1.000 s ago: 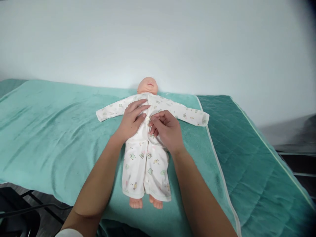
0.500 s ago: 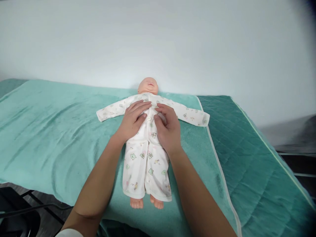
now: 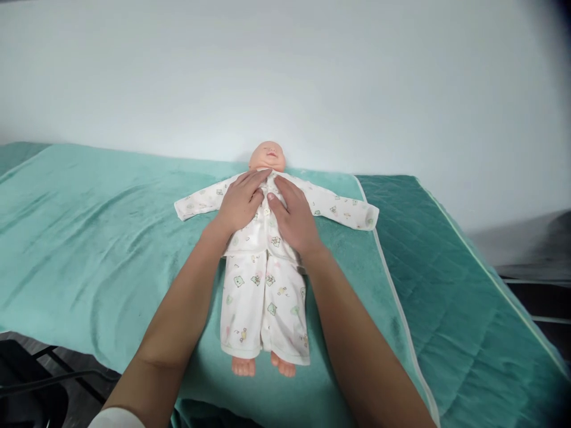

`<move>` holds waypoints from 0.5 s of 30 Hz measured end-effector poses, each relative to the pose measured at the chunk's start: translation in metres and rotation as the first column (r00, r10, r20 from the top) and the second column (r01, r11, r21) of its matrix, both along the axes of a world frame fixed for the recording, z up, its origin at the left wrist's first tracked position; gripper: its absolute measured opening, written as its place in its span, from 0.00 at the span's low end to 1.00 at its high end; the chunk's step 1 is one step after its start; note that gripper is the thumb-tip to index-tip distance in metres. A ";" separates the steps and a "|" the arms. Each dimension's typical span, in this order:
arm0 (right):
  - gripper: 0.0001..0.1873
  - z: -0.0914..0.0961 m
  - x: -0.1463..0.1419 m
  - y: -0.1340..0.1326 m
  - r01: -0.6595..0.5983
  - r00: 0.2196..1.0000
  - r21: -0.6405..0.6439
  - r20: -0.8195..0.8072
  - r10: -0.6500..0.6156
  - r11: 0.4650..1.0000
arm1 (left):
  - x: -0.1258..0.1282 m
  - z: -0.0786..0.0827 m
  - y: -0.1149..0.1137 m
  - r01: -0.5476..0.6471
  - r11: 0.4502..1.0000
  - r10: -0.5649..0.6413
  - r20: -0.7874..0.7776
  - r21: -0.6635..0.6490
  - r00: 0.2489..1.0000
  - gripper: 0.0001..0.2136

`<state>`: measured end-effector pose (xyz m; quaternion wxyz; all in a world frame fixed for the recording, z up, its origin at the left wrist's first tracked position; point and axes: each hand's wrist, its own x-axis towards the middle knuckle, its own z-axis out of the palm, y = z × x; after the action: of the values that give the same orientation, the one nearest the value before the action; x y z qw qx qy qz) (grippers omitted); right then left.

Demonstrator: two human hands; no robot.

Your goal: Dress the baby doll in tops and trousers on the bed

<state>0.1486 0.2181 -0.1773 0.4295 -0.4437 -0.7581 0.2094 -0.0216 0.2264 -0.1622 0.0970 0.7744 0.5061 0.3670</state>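
Note:
A baby doll [image 3: 267,156] lies on its back, head toward the wall and bare feet toward me. It wears a white patterned pajama top [image 3: 341,209], sleeves spread to both sides, and matching pajama pants [image 3: 250,303]. My left hand [image 3: 243,202] rests with stretched fingers on the left side of the top's chest. On the other side lies my right hand [image 3: 294,217], its fingers extended toward the collar. Between my thumbs a round white button [image 3: 266,211] shows on the front of the top. Whatever is under my fingers at the collar is hidden.
A light teal blanket [image 3: 111,249] with a pale edge covers the bed. At the right lies a darker quilted cover [image 3: 455,285]. A white wall [image 3: 285,71] rises behind. A black object [image 3: 31,386] with a cable stands at lower left.
Both my hands have slid up the chest toward the doll's collar. My right hand's bent fingers have straightened and lie flatter. The doll has stayed in place.

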 end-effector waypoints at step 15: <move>0.25 0.000 0.005 0.021 -0.071 0.996 0.001 -0.061 0.071 0.997 | -0.001 -0.002 -0.004 0.051 0.998 -0.054 0.085 0.037 0.995 0.21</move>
<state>0.1534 0.2390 -0.1777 0.4445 -0.4102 -0.7598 0.2386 -0.0223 0.2229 -0.1639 0.1146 0.7727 0.4743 0.4061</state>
